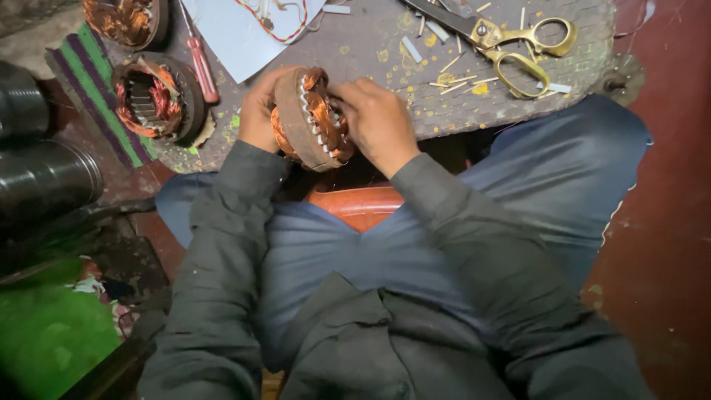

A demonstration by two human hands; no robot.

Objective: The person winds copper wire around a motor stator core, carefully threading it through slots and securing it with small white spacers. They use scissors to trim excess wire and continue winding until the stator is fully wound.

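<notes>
Head view looks straight down on both hands wrapped around a motor stator with copper windings, held on edge over the lap at the counter's near edge. Left hand cups the outer ring, fingers closed on it; right hand grips the other side, fingertips pressing into the coils. I'd say keep the ring braced and work slot by slot. Another stator and a red screwdriver sit toward the left edge, brass scissors toward the far right corner.
</notes>
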